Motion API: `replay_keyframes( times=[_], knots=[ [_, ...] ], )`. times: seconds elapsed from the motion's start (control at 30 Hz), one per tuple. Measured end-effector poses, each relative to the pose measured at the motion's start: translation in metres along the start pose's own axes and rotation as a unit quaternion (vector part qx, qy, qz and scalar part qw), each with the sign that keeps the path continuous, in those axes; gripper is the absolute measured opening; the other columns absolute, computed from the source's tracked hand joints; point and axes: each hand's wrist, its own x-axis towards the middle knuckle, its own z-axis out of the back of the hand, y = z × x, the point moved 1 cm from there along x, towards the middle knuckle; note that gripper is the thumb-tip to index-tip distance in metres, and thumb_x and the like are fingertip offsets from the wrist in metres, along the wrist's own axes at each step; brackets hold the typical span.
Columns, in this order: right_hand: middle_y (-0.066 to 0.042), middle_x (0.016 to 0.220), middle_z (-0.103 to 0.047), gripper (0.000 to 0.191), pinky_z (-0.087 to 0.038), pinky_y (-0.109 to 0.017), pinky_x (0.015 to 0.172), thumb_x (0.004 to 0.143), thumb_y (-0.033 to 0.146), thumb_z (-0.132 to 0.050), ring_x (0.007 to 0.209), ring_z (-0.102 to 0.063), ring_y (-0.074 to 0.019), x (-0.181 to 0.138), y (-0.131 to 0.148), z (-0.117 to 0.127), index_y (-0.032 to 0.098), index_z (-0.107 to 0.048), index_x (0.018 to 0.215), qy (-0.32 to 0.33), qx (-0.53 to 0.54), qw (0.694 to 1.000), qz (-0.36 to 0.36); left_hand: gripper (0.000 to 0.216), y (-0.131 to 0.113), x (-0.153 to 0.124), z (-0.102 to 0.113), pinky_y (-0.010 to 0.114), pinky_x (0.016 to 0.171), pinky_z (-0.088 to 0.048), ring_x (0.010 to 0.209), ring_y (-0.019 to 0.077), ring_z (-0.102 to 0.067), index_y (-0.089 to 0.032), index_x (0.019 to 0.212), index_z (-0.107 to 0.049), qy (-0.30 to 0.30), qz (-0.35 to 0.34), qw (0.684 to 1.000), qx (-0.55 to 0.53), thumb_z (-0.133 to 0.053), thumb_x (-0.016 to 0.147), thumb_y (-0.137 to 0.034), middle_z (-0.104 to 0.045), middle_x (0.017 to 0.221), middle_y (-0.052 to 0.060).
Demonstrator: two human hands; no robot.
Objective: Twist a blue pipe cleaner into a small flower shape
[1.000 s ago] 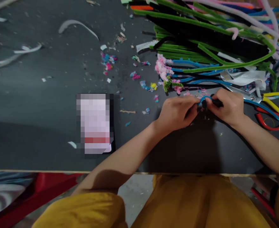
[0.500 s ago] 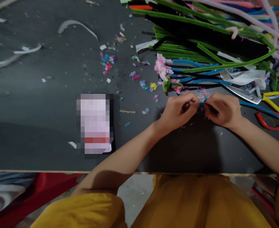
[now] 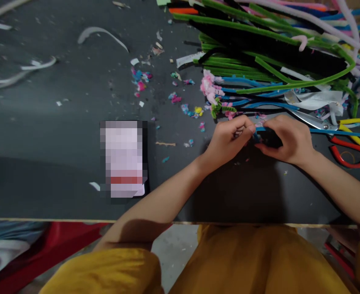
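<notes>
Right now, a blue stem [image 3: 261, 129] lies just above the near part of the dark table [image 3: 60, 143], running sideways from the left hand [image 3: 230, 136] past the right hand [image 3: 293, 136] to the scissors [image 3: 311, 119]. It is slim and bright blue, of one even colour along its visible length. Between the hands a short stretch shows almost level; then the right hand hides the middle, and beyond the knuckles the rest runs nearly straight, dipping slightly toward its far end. That end crosses the yellow handle of the scissors, above the red one. A short, darker bit of blue points downward just below the left fingertips; whether it is a bent end of the same stem, I cannot tell.

The left thumb and forefinger are pinched together on the stem's near end, with the other fingers curled in. The right forefinger reaches along the stem, its thumb parted well below, leaving a rounded gap; whether the remaining right fingers grip anything is hidden.

Beyond the hands lie more blue stems [image 3: 250, 82], looking similar in colour, with fluffy pink tufts [image 3: 210, 86] at their left ends.
</notes>
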Motion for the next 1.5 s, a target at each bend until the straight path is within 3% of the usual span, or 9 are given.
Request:
replay_keyframes(
  times=[0.37, 0.5, 0.6, 0.9, 1.1, 1.5],
  knots=[
    [-0.003, 0.077, -0.068, 0.009, -0.049, -0.024, 0.06, 0.088, 0.024, -0.059, 0.068, -0.064, -0.0138, -0.002, -0.008, 0.001, 0.019, -0.061, 0.096, -0.056, 0.081, 0.995, 0.019, 0.024, 0.005, 0.0, 0.001, 0.015, 0.048, -0.04, 0.047, 0.0034, -0.05, -0.016, 0.077, -0.055, 0.001, 0.018, 0.999, -0.048, -0.053, 0.091, -0.035, -0.053, 0.061, -0.005],
    [-0.005, 0.078, -0.069, 0.009, -0.049, -0.024, 0.059, 0.088, 0.022, -0.06, 0.069, -0.065, -0.0144, -0.002, -0.01, 0.0, 0.017, -0.061, 0.096, -0.06, 0.088, 0.994, 0.02, 0.026, 0.008, 0.0, 0.0, 0.016, 0.061, -0.05, 0.065, 0.0059, -0.064, -0.016, 0.104, -0.057, 0.024, 0.005, 0.997, -0.079, -0.059, 0.087, -0.035, -0.065, 0.082, -0.001],
    [-0.004, 0.077, -0.07, 0.01, -0.049, -0.025, 0.059, 0.088, 0.022, -0.059, 0.068, -0.066, -0.0144, -0.002, -0.011, 0.0, 0.019, -0.061, 0.096, -0.051, 0.092, 0.994, 0.011, 0.024, 0.008, 0.0, -0.001, 0.017, 0.069, -0.053, 0.073, 0.0071, -0.068, -0.015, 0.102, -0.06, 0.036, -0.009, 0.997, -0.066, -0.06, 0.087, -0.034, -0.068, 0.091, 0.002],
    [-0.006, 0.086, -0.071, 0.018, -0.053, -0.028, 0.066, 0.085, 0.02, -0.061, 0.078, -0.067, -0.0168, -0.002, -0.011, 0.002, 0.017, -0.059, 0.103, -0.056, 0.099, 0.993, 0.016, 0.027, 0.008, 0.0, -0.002, 0.02, 0.074, -0.056, 0.078, 0.0118, -0.072, -0.014, 0.093, -0.064, -0.01, 0.033, 0.995, -0.093, -0.065, 0.084, -0.04, -0.072, 0.086, 0.003],
    [-0.005, 0.081, -0.07, 0.011, -0.052, -0.028, 0.064, 0.086, 0.02, -0.059, 0.074, -0.065, -0.0162, -0.002, -0.011, 0.002, 0.018, -0.061, 0.097, -0.064, 0.079, 0.995, 0.007, 0.029, 0.006, 0.0, -0.002, 0.018, 0.071, -0.057, 0.076, 0.0121, -0.073, -0.014, 0.089, -0.063, -0.026, 0.068, 0.991, -0.114, -0.067, 0.082, -0.042, -0.072, 0.079, 0.002],
    [-0.002, 0.077, -0.07, 0.009, -0.048, -0.027, 0.062, 0.088, 0.021, -0.057, 0.071, -0.065, -0.0152, -0.002, -0.011, 0.002, 0.022, -0.061, 0.095, -0.072, 0.071, 0.995, -0.011, 0.036, 0.007, 0.002, 0.0, 0.019, 0.064, -0.053, 0.067, 0.0098, -0.068, -0.016, 0.103, -0.055, 0.042, 0.034, 0.996, -0.076, -0.056, 0.087, -0.048, -0.069, 0.081, 0.002]
  ],
)
